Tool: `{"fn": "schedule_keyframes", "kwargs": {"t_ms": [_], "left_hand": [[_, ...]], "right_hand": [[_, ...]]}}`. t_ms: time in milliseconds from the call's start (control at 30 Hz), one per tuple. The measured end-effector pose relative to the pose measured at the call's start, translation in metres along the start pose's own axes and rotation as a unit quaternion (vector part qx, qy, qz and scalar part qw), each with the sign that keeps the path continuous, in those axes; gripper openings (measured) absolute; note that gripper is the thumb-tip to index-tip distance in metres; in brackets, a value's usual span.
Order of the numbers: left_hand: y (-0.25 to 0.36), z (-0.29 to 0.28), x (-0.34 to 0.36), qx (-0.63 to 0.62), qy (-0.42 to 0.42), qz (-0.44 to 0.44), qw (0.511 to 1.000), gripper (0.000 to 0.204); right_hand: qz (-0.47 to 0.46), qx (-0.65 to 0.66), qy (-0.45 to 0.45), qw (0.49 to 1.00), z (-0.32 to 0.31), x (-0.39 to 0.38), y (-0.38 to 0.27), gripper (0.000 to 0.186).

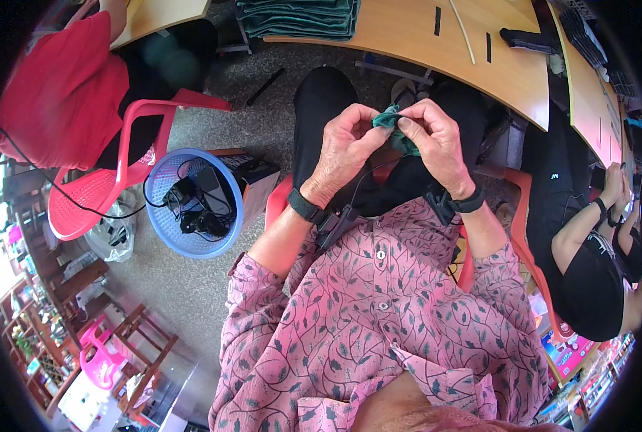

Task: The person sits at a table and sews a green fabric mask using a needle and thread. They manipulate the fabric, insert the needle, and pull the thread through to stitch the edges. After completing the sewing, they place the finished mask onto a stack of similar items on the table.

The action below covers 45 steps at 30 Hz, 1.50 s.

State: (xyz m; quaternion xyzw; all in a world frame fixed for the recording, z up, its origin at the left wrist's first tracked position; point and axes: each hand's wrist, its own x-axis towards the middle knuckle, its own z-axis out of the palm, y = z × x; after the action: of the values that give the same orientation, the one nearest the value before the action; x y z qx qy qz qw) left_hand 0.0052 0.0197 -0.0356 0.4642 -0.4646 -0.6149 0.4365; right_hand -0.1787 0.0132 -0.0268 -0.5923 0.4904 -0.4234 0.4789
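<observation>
Above my lap, both hands pinch a small bunched piece of green fabric [406, 144]. My left hand [348, 147] has thumb and index finger closed on its left part, by a gathered dark edge. My right hand [436, 144] grips the right part with thumb and fingertips, while some of the cloth hangs down between the hands. Fine detail of the fabric under my fingertips is hidden. Each wrist wears a black strap, and a thin black cord runs down near my left one.
A wooden table [407, 39] ahead bears folded green cloths [299, 16]. At left are a blue basket [164, 230] of black cables, a pink chair [69, 212] and a person in red [61, 93]. Another person in black [587, 281] works at right. Stools and shelves stand lower left.
</observation>
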Motion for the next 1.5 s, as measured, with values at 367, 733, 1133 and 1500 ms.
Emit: {"fn": "schedule_keyframes", "kwargs": {"t_ms": [367,733,1133,1500], "left_hand": [[-0.007,0.004,0.004,0.122,0.040,0.000,0.992,0.018],[-0.018,0.008,0.004,0.011,0.060,-0.057,0.996,0.017],[-0.007,-0.001,0.001,-0.357,-0.122,-0.183,0.908,0.013],[-0.003,-0.011,-0.009,-0.396,-0.366,-0.217,0.814,0.025]], "right_hand": [[-0.123,-0.084,-0.018,0.989,0.006,0.000,-0.005,0.011],[-0.126,-0.082,0.017,0.988,0.011,0.001,-0.003,0.010],[0.026,0.153,-0.025,0.988,0.000,0.013,0.025,0.006],[-0.003,0.188,-0.102,0.977,-0.004,0.006,0.019,0.010]]}}
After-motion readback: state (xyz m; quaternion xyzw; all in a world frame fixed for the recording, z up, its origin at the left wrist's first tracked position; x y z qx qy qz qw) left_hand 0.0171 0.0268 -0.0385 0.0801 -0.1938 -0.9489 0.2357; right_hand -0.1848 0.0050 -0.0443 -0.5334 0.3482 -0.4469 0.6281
